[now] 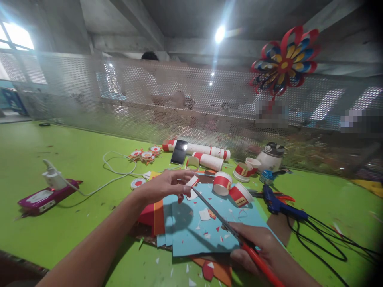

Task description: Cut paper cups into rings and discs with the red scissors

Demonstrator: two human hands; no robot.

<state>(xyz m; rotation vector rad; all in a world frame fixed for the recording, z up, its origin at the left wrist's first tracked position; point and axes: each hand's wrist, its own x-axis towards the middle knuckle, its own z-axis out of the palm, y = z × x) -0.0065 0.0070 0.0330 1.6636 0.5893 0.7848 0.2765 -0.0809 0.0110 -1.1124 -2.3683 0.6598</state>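
A little red-and-white paper piece (191, 189) was pinched in the left hand (167, 185), thumb against fingers, over the 11 o'clock bit of the blue paper (187, 248); red-handled scissors (223, 221) were clamped in the right hand (265, 248), tips right by the piece. Two paper cups (222, 184) were parked around 1 o'clock; a blue glue gun (279, 207) could be spotted near 3, a purple power strip (44, 201) way over at 9.

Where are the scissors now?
In the head view, the scissors are at lower right, in the right hand, pointing across the blue paper toward the left hand.
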